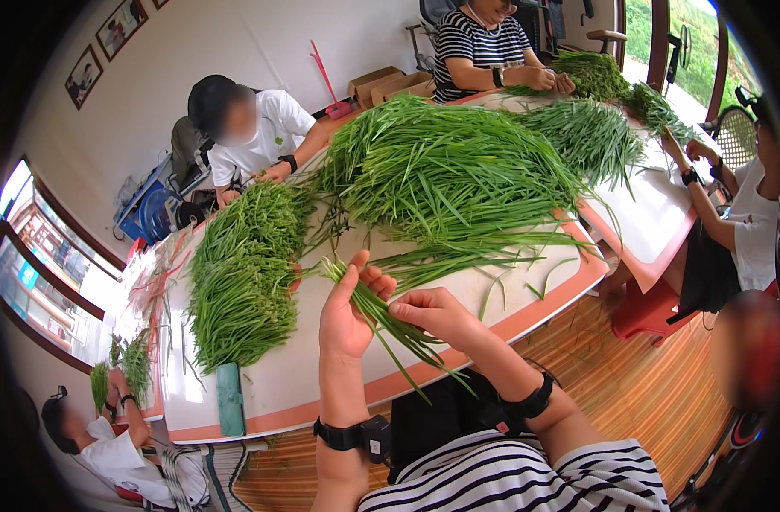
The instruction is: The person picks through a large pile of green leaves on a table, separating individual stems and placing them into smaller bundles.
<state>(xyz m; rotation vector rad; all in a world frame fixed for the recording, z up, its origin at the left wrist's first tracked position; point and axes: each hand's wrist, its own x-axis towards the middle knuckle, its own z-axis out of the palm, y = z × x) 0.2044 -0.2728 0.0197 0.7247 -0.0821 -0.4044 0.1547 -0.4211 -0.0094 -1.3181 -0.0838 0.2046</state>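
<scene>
A small bunch of garlic chives (391,324), long green blades with pale ends, is held slantwise above the table's near edge. My left hand (349,311) grips it near the pale ends, which poke out by the thumb, while some fingers stay loosely curled. Lower on the same bunch, my right hand (437,317) is closed with thumb and fingers pinching the blades. The leafy ends hang down past the edge. Just beyond my hands lies a big loose heap of garlic chives (449,166), with stray blades spread toward me.
A second pile of greens (245,277) and a teal oblong case (230,399) lie to the left on the white table (338,371) with its orange border. Across it, a person in white (253,136) and one in stripes (484,55) handle greens. Others sit at both sides. A red stool (650,311) stands right.
</scene>
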